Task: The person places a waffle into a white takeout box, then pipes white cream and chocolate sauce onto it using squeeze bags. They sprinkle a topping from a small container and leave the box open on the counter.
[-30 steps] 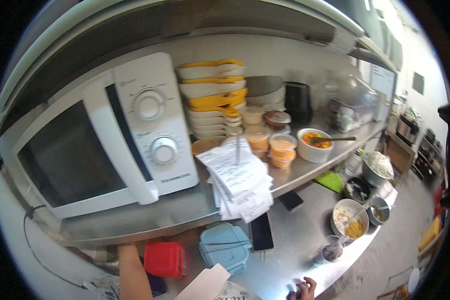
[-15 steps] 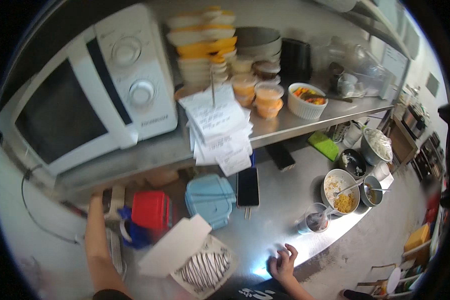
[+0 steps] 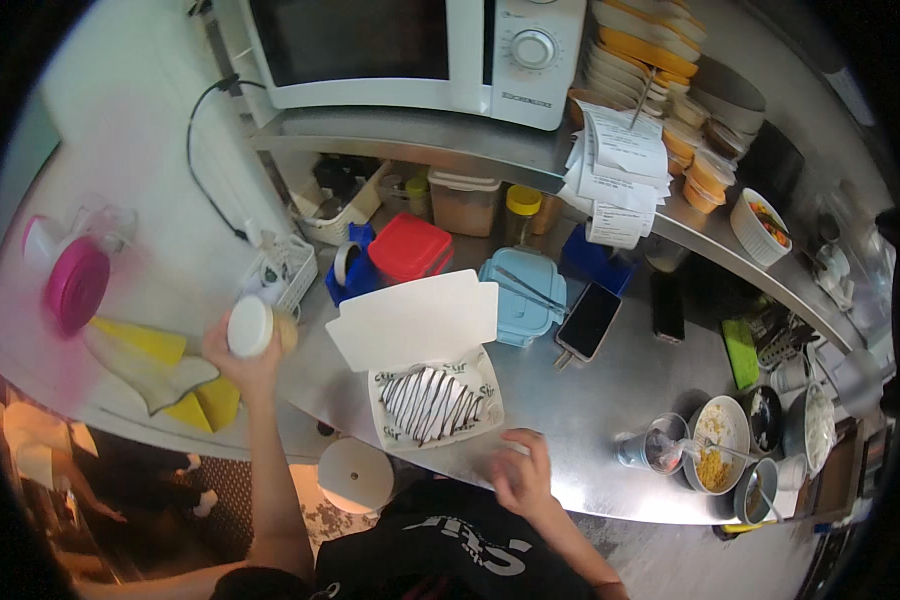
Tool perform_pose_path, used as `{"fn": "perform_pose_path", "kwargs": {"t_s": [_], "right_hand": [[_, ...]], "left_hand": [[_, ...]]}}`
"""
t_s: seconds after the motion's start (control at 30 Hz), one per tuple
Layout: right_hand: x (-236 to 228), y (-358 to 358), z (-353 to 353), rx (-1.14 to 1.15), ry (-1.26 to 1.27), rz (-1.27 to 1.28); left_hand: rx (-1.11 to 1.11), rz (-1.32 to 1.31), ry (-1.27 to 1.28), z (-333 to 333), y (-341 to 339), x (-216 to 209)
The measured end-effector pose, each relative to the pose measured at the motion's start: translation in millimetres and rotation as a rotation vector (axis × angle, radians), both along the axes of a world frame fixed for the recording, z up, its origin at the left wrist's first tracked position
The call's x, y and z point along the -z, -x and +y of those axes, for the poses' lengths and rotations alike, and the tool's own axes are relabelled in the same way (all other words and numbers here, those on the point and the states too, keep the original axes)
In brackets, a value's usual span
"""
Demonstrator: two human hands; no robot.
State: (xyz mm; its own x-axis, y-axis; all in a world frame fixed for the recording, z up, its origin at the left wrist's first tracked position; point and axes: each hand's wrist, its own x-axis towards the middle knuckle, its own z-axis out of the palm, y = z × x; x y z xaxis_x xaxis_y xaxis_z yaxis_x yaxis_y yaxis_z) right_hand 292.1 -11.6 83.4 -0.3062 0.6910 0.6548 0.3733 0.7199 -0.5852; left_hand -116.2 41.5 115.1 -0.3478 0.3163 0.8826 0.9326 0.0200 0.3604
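My left hand (image 3: 232, 362) is wrapped round a small jar with a white lid (image 3: 251, 326), held out over the left side of the counter; part of its beige body shows past the fingers. An open white cardboard box (image 3: 412, 322) lies in front of me, its lid folded back. Inside is a white-topped food (image 3: 432, 405) striped with dark sauce. Just right of the box, my right hand (image 3: 520, 474) hovers near the counter's front edge. Its fingers are loosely bent and apart, with nothing seen in them.
Behind the box stand a red-lidded container (image 3: 410, 247), a blue tape dispenser (image 3: 352, 262) and a light-blue container (image 3: 526, 290) with tongs on it. A phone (image 3: 589, 322) lies beside them. Bowls (image 3: 718, 425) sit at right. A microwave (image 3: 390, 60) occupies the shelf above. Another person (image 3: 60, 455) is at lower left.
The view has swung left. My left hand has come out from under the shelf with the white-lidded jar in it. My right hand has moved nearer the box.
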Motion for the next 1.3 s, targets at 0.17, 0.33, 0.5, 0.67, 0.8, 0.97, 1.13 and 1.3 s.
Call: {"fn": "perform_pose_path", "kwargs": {"t_s": [0.17, 0.33, 0.5, 0.67, 0.8, 0.97, 1.13, 1.3], "right_hand": [[-57, 37, -14, -0.378, 0.141, -0.064], [-71, 42, -29, -0.526, 0.242, -0.419], [-64, -2, -43, -0.418, 0.219, -0.43], [-44, -35, -48, -0.148, 0.325, -0.094], [-33, -44, -51, -0.002, 0.48, -0.004], [-37, -60, -55, 0.139, 0.542, -0.17], [-38, -68, -52, 0.167, 0.487, -0.341], [-36, -52, -50, 0.192, 0.511, -0.452]], "left_hand": [[0.448, -0.185, 0.219, -124, -111, 10], [0.875, -0.61, 0.42, -173, -199, 37], [0.856, -0.141, 0.417, -165, -233, 34], [1.214, -0.244, 0.147, -120, -287, 41], [1.08, -0.229, 0.009, -111, -309, 74], [1.397, -0.457, 0.391, -100, -305, 89], [1.532, -0.171, 0.681, -84, -304, 91], [1.145, 0.46, 0.774, -91, -312, 77]]}}
